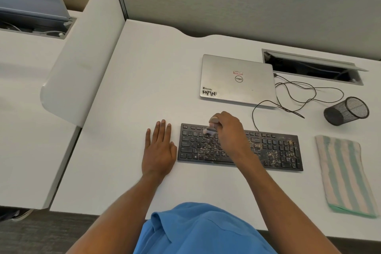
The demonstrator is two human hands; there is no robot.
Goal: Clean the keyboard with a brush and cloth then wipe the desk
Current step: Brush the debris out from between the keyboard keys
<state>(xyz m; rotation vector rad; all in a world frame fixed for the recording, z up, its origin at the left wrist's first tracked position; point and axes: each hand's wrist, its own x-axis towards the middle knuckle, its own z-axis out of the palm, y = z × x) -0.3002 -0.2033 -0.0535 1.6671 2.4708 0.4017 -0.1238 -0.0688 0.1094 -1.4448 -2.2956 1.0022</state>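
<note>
A black mesh cup (346,111) lies on its side on the bench (154,78), mouth facing right. An open recess (309,70) behind it holds cables. The shut laptop (237,80) bears a Dell logo and a "WMN" sticker. The crumb-flecked keyboard (274,150) runs left to right. The right hand (228,130) grips a blurred brush (212,125), bristles down on the upper-left keys. The left hand (158,148) lies flat, fingers (162,130) straight, beside the keyboard's left end. A striped cloth (344,175) lies to the right.
</note>
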